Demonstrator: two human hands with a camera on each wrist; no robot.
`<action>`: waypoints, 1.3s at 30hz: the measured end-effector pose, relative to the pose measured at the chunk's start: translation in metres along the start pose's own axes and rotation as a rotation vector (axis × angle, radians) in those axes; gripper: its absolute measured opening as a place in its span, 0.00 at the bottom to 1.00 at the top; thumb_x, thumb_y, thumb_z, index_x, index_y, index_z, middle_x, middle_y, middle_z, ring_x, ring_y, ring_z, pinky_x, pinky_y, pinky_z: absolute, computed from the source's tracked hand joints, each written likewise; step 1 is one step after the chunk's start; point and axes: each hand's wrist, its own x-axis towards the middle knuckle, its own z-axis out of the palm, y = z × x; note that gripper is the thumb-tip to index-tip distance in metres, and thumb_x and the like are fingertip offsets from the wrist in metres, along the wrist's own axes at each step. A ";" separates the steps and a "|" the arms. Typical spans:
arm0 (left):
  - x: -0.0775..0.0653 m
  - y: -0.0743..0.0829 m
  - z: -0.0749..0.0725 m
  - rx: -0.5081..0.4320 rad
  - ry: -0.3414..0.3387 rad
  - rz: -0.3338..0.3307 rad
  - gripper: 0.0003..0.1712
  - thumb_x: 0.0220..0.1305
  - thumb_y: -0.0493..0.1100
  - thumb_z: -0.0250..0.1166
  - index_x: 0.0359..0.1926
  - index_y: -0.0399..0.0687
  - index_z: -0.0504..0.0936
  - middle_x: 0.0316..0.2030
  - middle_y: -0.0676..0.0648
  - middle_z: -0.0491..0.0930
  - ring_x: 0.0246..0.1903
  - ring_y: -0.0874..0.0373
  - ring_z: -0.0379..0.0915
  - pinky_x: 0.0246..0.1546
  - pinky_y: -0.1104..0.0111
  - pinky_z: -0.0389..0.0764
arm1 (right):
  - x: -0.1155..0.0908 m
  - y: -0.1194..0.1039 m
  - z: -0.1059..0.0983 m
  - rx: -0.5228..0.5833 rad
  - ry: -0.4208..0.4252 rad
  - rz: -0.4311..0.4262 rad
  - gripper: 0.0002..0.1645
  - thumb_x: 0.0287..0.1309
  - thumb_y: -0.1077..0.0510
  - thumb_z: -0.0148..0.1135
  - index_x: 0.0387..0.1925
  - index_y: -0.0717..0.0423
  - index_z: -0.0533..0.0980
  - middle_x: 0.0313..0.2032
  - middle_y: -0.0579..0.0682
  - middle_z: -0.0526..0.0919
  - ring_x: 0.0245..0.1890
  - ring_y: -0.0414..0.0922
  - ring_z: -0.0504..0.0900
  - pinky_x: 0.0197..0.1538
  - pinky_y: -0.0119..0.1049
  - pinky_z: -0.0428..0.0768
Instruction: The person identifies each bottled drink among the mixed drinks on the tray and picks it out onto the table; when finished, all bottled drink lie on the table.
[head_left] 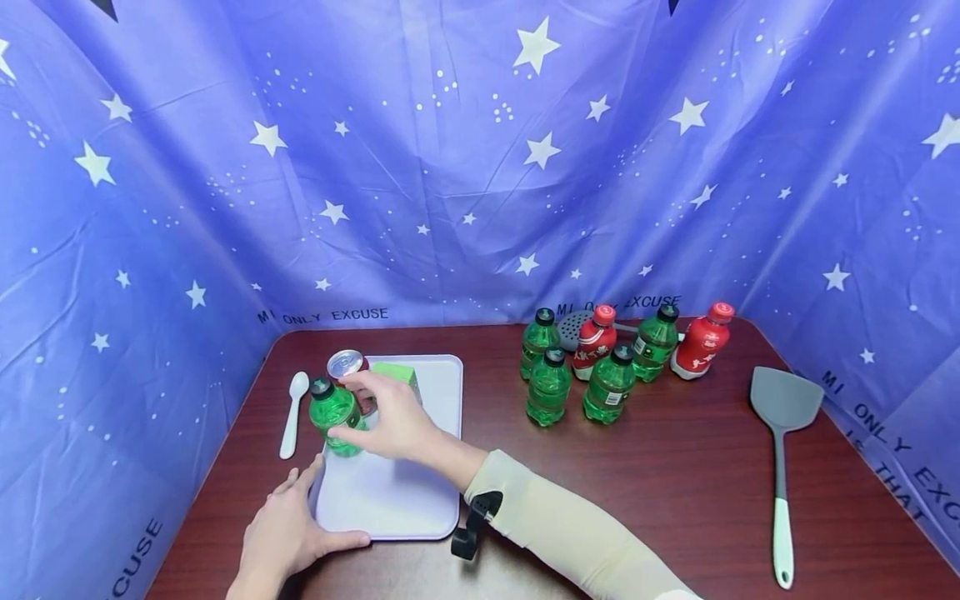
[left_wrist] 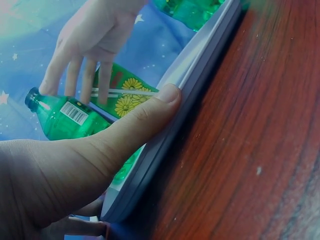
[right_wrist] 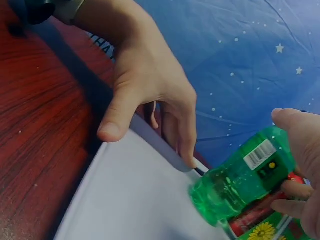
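The white tray lies on the left of the table. My left hand holds its near-left corner, thumb over the rim and fingers along the outer side. On the tray's left side stands a green bottle with a black cap. Around it my right hand is spread, thumb at the near side and straight fingers beyond. Behind the bottle is a red drink can with a silver top, partly hidden by the fingers. Next to the can is a green drink carton with yellow flowers and a straw, half covered by my right hand.
A white spoon lies left of the tray. Several green bottles and two red bottles stand at the back right, before a grey slotted utensil. A grey spatula lies far right. Starry blue cloth surrounds the table.
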 end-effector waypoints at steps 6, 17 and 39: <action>-0.002 -0.001 0.001 -0.001 0.014 0.014 0.92 0.17 0.92 0.75 0.80 0.40 0.64 0.70 0.17 0.68 0.66 0.21 0.72 0.44 0.32 0.83 | -0.002 -0.002 0.011 -0.102 0.045 0.020 0.43 0.54 0.42 0.83 0.68 0.50 0.77 0.47 0.45 0.86 0.42 0.37 0.84 0.44 0.15 0.74; 0.000 -0.001 0.002 0.004 0.015 0.018 0.92 0.17 0.91 0.76 0.81 0.42 0.63 0.70 0.17 0.68 0.66 0.21 0.72 0.43 0.31 0.82 | 0.000 -0.003 0.026 -0.358 0.051 0.050 0.49 0.52 0.33 0.81 0.71 0.45 0.74 0.57 0.45 0.83 0.52 0.39 0.87 0.54 0.29 0.86; 0.000 0.000 0.003 0.003 0.031 0.026 0.91 0.17 0.91 0.76 0.80 0.41 0.64 0.69 0.17 0.68 0.65 0.21 0.74 0.43 0.32 0.83 | -0.005 -0.013 0.014 -0.178 0.086 0.060 0.42 0.51 0.45 0.86 0.66 0.49 0.78 0.48 0.48 0.81 0.44 0.36 0.80 0.49 0.19 0.77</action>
